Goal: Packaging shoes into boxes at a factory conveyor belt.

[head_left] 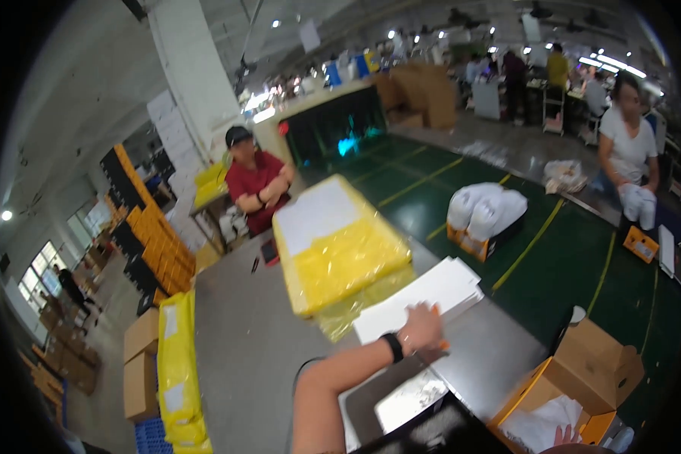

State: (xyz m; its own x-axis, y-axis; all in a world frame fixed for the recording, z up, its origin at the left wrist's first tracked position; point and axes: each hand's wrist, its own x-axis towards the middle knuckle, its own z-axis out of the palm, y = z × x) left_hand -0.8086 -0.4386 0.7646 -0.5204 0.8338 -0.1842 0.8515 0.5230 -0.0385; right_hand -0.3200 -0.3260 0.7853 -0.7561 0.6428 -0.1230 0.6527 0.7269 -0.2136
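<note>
My left hand [421,330], with a black band on its wrist, is closed over a stack of white sheets or cards [386,312]. Bits of a small orange object [444,346] stick out past its fingers; what kind it is, I cannot make out. Low on the right, the fingers of my right hand [566,436] lie stretched out against white wrapping paper [541,425]. That paper fills an orange shoebox [598,425] with its brown inner lid [599,362] raised. Most of the right hand is cut off by the lower edge.
A yellow plastic-wrapped bundle [348,261] lies on the metal table [242,348]. Beyond is a green conveyor belt [537,265] carrying an orange box with white-wrapped items [486,212]. A person in red [261,181] stands across the table; another in white [628,144] handles a wrapped item.
</note>
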